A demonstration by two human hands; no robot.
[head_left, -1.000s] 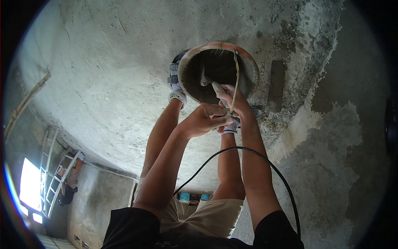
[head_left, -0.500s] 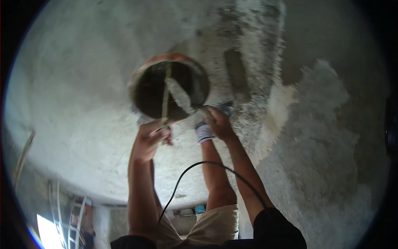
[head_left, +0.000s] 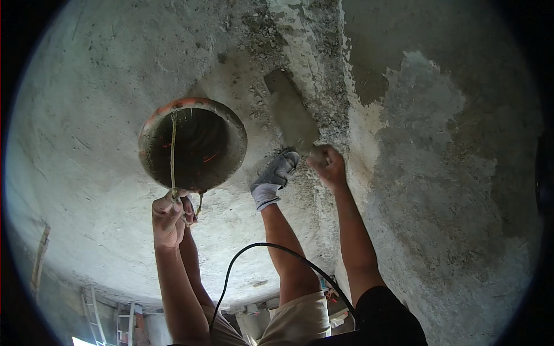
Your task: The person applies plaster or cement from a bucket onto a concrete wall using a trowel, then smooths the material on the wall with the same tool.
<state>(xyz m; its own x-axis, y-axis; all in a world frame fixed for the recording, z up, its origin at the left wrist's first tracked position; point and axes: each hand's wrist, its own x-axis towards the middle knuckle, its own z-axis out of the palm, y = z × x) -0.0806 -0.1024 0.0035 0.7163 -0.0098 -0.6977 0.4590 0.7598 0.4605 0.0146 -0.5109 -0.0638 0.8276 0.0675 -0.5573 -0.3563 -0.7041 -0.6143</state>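
My left hand [head_left: 169, 216] is closed around the knotted rope handle [head_left: 173, 144] at the near rim of a mortar-crusted bucket [head_left: 235, 130]. The rope runs across the bucket's mouth, and the bucket's inside is dark with a grey coating. Out to the right, my right hand [head_left: 329, 166] is closed on the handle end of a grey, mortar-covered trowel [head_left: 300, 130]. Its blade points away from me, over or against a flat grey strip [head_left: 279, 83] beside the wall base. Where blade and strip meet is hard to tell.
My shoe [head_left: 280, 167] stands between bucket and trowel. Crumbled mortar [head_left: 262, 34] lies along the wall base. A rough, partly plastered wall [head_left: 427, 173] rises at the right. A black cable [head_left: 262, 244] loops before my body. Ladders [head_left: 124, 323] and a wooden pole [head_left: 40, 254] are at the lower left.
The trowel has moved from over the bucket's mouth out to the right, with its blade now near the grey strip. In the picture, the bucket and left hand sit farther left and lower.
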